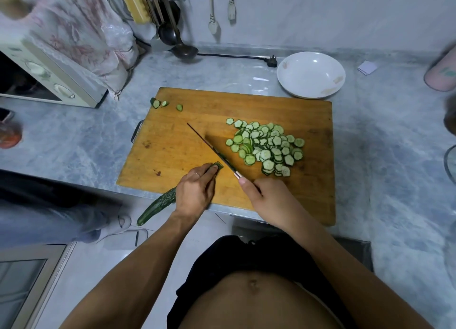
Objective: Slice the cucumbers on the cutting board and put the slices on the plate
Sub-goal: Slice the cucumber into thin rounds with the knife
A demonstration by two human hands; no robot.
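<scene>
A wooden cutting board [187, 141] lies on the grey counter. My left hand [195, 192] grips a dark green cucumber [158, 207] whose long end sticks out past the board's near edge; its cut tip shows at my fingertips. My right hand [269, 200] holds a knife [209, 147] by the handle, the blade slanting up-left with its edge right beside the cucumber tip. A heap of cucumber slices [265, 146] covers the board's right half. Three cut end pieces [164, 104] sit at the board's far left corner. The white plate [311, 74] stands behind the board with no slices on it.
A microwave [49, 76] under a floral cloth stands at the far left. A ladle [183, 50] and hanging utensils are at the back wall, a black plug and cord [246, 57] lie beside the plate. A pink container [441, 74] is at the right edge.
</scene>
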